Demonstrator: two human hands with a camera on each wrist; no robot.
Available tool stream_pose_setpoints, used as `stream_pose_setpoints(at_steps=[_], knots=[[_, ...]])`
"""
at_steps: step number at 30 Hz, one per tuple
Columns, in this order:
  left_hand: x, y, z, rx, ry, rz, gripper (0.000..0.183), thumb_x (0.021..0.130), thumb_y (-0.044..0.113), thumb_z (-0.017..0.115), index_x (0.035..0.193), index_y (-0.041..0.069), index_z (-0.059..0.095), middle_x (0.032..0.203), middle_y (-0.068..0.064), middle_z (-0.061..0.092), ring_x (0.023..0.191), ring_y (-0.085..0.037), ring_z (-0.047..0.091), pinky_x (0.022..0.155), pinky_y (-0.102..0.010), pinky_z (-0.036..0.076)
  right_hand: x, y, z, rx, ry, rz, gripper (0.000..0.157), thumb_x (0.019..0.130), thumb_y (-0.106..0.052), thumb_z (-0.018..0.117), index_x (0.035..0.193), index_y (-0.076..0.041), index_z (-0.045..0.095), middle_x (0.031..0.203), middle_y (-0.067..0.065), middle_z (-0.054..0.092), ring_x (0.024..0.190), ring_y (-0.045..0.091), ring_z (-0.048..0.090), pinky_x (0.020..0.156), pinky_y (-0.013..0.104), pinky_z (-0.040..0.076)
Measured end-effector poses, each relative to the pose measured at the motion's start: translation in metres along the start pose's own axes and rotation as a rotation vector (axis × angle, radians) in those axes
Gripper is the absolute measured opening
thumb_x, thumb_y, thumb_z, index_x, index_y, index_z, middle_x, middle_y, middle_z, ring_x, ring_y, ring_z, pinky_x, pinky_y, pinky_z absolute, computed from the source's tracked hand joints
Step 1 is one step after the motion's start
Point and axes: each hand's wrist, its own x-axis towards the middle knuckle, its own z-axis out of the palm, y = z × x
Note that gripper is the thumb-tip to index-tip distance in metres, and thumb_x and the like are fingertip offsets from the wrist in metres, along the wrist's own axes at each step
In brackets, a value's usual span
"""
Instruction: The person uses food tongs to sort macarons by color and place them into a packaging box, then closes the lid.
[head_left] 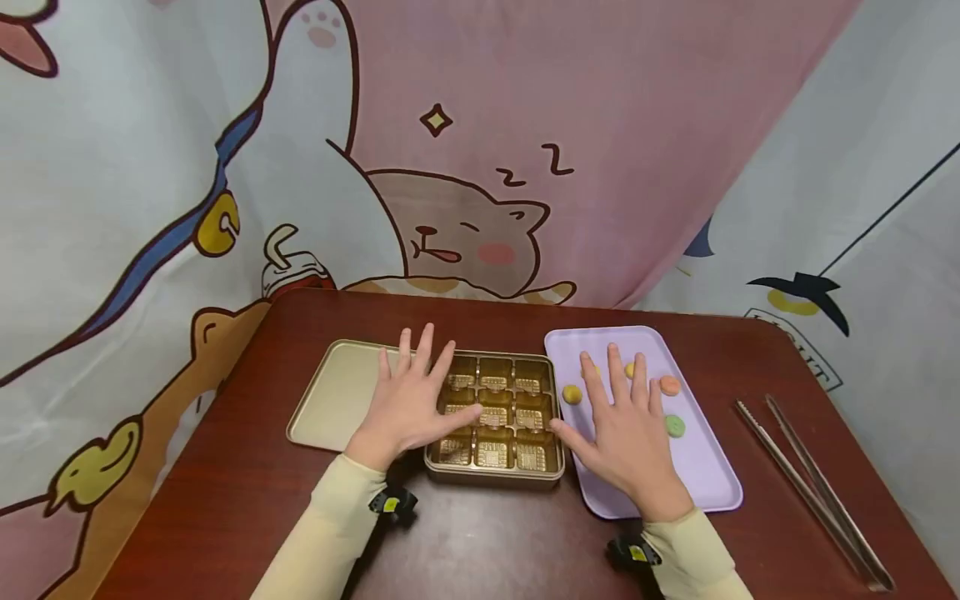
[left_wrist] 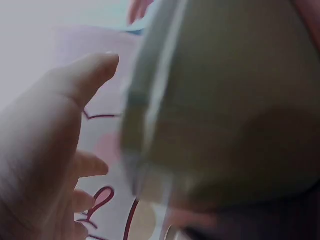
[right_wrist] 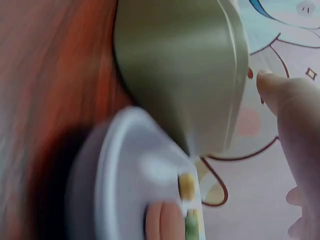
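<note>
Noting the gold tin (head_left: 495,477) at centre, with nine compartments, showing no contents where visible past the left hand (head_left: 411,406). Finding that hand spread over the tin's left side, and the right hand (head_left: 628,433) spread over the lilac tray (head_left: 708,471) just right. Seeing both with fingers extended, grasping nothing; cannot tell whether touching below. Spotting yellow (head_left: 572,394), orange (head_left: 670,385) and green pieces (head_left: 675,426) on the tray. Judging barely begun: with the lid (head_left: 337,396) already off at left, tongs (head_left: 817,500) unheld at right. Leaving, apparently, all handling of pieces.
</note>
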Motion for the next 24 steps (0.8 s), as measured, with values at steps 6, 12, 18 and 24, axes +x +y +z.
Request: stream_pose_setpoints(at_steps=[6, 12, 18, 24], knots=[[-0.004, -0.019, -0.01, -0.095, -0.019, -0.035, 0.098, 0.091, 0.079, 0.053, 0.165, 0.018, 0.036, 0.173, -0.02, 0.02, 0.157, -0.048, 0.019, 0.122, -0.07, 0.028, -0.018, 0.028, -0.011, -0.013, 0.051, 0.042, 0.099, 0.085, -0.068, 0.068, 0.163, -0.014, 0.039, 0.163, 0.03, 0.036, 0.146, 0.063, 0.029, 0.113, 0.076, 0.031], [-0.007, -0.035, -0.016, -0.19, -0.05, -0.017, 0.088, 0.093, 0.067, 0.064, 0.164, 0.02, 0.04, 0.165, -0.019, 0.04, 0.145, -0.044, 0.046, 0.105, -0.068, 0.049, -0.035, 0.065, -0.032, -0.059, 0.053, 0.121, 0.101, 0.084, -0.063, 0.074, 0.161, -0.009, 0.039, 0.159, 0.033, 0.038, 0.142, 0.061, 0.034, 0.109, 0.079, 0.033], [-0.008, -0.043, -0.019, -0.306, -0.09, 0.025, 0.083, 0.091, 0.053, 0.074, 0.162, 0.021, 0.043, 0.154, -0.013, 0.057, 0.137, -0.039, 0.056, 0.107, -0.064, 0.049, -0.055, 0.106, -0.053, -0.112, -0.076, 0.267, 0.105, 0.089, -0.063, 0.071, 0.165, -0.006, 0.026, 0.161, 0.037, 0.029, 0.14, 0.065, 0.028, 0.107, 0.085, 0.027], [-0.005, -0.047, -0.018, -0.494, -0.151, 0.092, 0.079, 0.089, 0.034, 0.08, 0.158, 0.013, 0.048, 0.138, -0.015, 0.066, 0.106, -0.029, 0.071, 0.091, -0.049, 0.059, -0.079, 0.142, -0.064, -0.151, -0.14, 0.354, 0.106, 0.091, -0.066, 0.066, 0.165, -0.003, 0.023, 0.159, 0.041, 0.026, 0.134, 0.068, 0.028, 0.104, 0.087, 0.027]])
